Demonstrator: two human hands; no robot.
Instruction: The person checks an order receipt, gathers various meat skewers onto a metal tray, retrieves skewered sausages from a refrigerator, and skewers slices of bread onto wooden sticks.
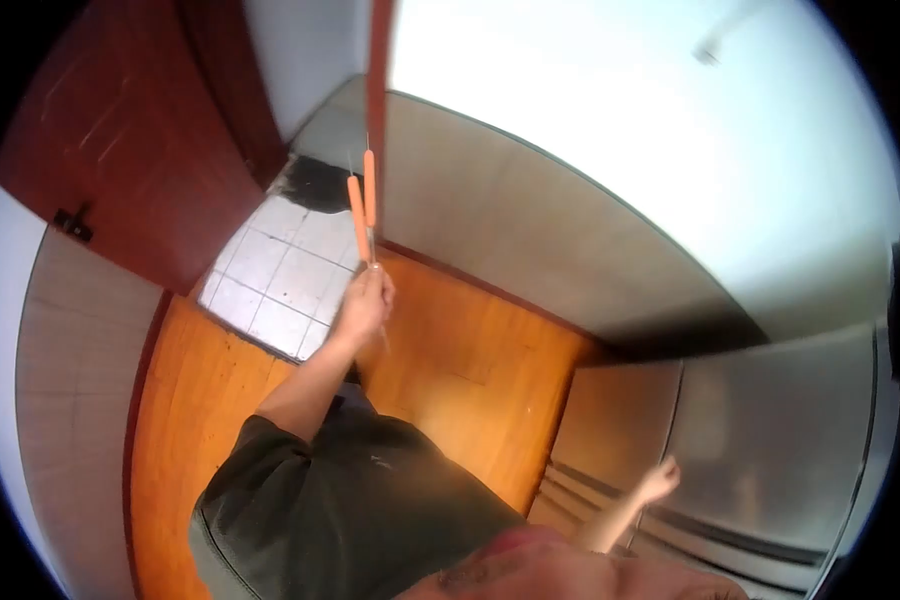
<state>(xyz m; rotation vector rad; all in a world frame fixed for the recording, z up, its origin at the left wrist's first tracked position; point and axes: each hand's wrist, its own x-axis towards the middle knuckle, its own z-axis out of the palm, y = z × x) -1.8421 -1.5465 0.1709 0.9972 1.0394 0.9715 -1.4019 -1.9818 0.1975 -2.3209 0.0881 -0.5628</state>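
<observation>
My left hand (369,298) is closed around the thin sticks of two long orange sausages on skewers (359,215), held up in front of me. The two sausages stand side by side, with a thin tip showing above each. Low on the right, my right hand (660,481) is at the seam between the doors of a silver fridge (770,440). Its fingers look curled, and I cannot make out what they grip, if anything. The fridge doors appear closed.
A dark red door (120,140) with a black handle (74,224) stands at the left. White floor tiles (280,265) and a dark mat (320,184) lie beyond the orange wooden floor (450,340). A beige-panelled wall (530,210) runs toward the fridge.
</observation>
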